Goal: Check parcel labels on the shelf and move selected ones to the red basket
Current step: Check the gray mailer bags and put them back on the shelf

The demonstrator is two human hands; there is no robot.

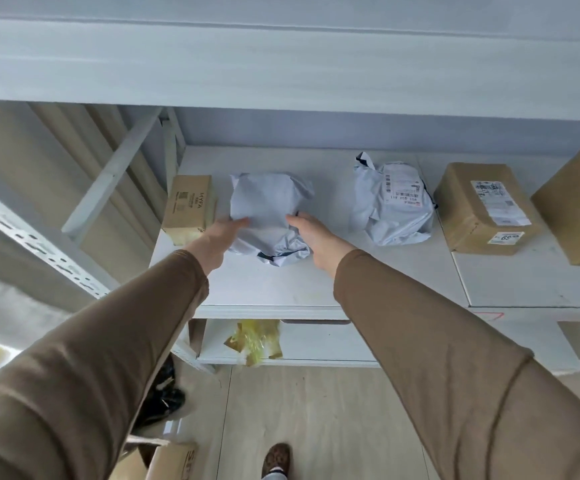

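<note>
Two brown sleeves reach up to the white shelf (264, 289). The left hand (221, 239) and right hand (312, 233) press against either side of a grey plastic parcel (267, 206), fingers fairly straight. Beside it sit a small box (189, 207), another grey parcel (394, 206) showing its label, then a cardboard box (479, 206).
</note>
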